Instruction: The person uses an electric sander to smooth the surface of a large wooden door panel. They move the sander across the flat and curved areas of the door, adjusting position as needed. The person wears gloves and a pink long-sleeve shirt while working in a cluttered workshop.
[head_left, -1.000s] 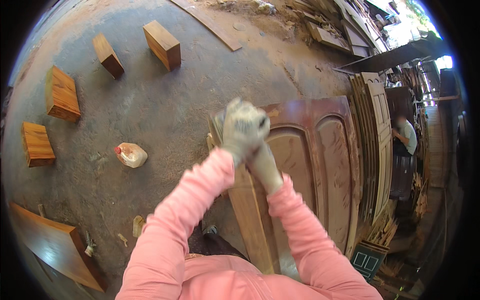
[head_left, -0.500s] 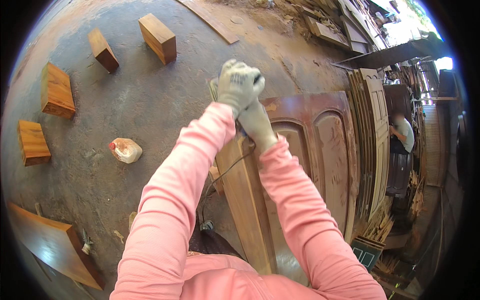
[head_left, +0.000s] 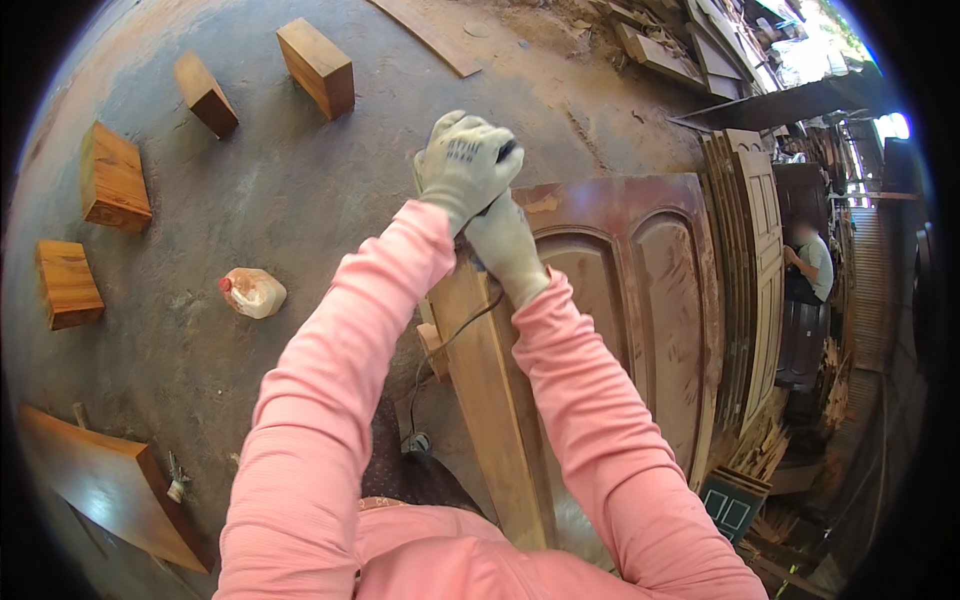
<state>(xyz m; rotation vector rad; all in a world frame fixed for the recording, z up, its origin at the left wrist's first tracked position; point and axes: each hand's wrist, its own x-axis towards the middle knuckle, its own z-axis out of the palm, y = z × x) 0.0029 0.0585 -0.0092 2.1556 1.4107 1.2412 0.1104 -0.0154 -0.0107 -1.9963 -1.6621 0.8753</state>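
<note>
Pale gloves cover both hands, and pink sleeves run down both arms. My left hand [head_left: 467,165] is closed at the far end of a long light-brown wooden board [head_left: 480,370]. Close behind it, my right hand [head_left: 508,248] is closed around a corded tool, which the gloves mostly hide. A dark cord [head_left: 452,338] loops back from the right hand over the board's left edge. Something dark shows between the thumb and fingers of my left hand. Right of the board lies a brown panelled door [head_left: 625,250] with dusty, reddish patches.
Several wooden blocks [head_left: 320,72] stand on the grey floor at left. A jug with a red cap [head_left: 257,294] sits nearer. A glossy wooden panel [head_left: 110,480] is at lower left. At right, door panels [head_left: 755,260] stand stacked, and a person [head_left: 812,265] is beyond them.
Both hands, closed together, have shifted slightly left and farther away along the board. The cord follows the right hand.
</note>
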